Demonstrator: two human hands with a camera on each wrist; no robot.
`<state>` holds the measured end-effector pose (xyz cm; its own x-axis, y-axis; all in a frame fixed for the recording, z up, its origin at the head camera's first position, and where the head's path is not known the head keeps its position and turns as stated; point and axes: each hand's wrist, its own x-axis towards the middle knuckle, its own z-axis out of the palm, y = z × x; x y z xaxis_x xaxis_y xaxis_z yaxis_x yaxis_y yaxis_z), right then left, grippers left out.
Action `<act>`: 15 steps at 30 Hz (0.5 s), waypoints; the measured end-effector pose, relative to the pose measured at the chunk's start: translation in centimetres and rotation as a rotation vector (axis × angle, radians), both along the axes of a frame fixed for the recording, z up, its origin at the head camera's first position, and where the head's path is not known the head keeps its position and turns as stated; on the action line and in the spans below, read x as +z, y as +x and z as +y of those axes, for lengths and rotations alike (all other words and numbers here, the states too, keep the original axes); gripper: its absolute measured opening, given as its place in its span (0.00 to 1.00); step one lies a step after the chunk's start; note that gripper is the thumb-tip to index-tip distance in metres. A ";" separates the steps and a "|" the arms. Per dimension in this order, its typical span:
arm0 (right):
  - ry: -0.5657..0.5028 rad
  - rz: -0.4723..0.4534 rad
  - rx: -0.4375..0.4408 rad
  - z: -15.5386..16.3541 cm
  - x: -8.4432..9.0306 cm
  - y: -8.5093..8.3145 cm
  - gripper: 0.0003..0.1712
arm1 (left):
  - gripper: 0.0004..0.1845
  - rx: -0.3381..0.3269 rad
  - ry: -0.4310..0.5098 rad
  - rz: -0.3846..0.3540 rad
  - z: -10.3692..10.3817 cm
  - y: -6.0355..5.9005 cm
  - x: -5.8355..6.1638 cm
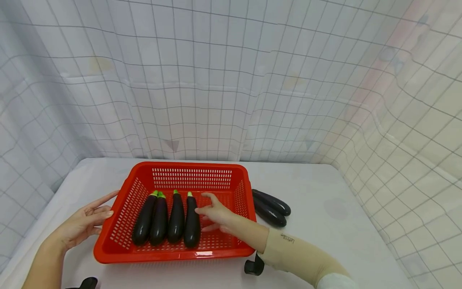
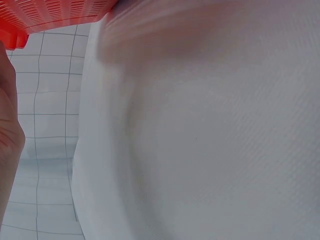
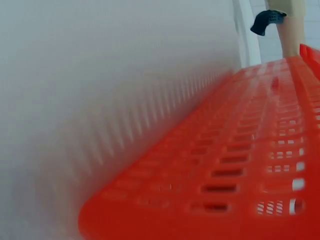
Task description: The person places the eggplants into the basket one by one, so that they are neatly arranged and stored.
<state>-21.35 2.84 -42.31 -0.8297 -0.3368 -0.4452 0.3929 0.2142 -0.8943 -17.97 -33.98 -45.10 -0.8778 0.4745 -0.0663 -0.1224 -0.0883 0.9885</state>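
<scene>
Four eggplants (image 1: 167,218) lie side by side in a red basket (image 1: 124,208) on the white counter (image 1: 325,208).
Inside the basket the right hand (image 1: 214,216) rests with relaxed, spread fingers, its thumb touching the rightmost eggplant (image 1: 192,220). At the basket's left rim, the left hand (image 1: 84,224) lies with straight fingers touching it. Two more eggplants (image 1: 270,206) lie on the counter just right of the basket.

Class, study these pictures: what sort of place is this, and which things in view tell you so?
Probably a staged recording booth, not a kitchen. A grid-printed curtain closes it in behind and at both sides, the table has a plain white cover, and the only goods are a red basket and eggplants, two of them lying outside it.
</scene>
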 end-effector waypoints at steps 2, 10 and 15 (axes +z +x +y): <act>-0.038 0.019 0.005 0.5 0.5 -0.1 0.33 | 0.28 -0.001 0.000 -0.002 0.1 0.0 0.0; -0.176 0.120 0.068 2.7 2.3 -0.5 0.34 | 0.29 -0.003 0.019 0.000 0.0 0.0 -0.1; -0.222 0.166 0.133 4.3 3.3 -0.8 0.35 | 0.29 0.008 0.017 -0.001 0.1 0.0 -0.1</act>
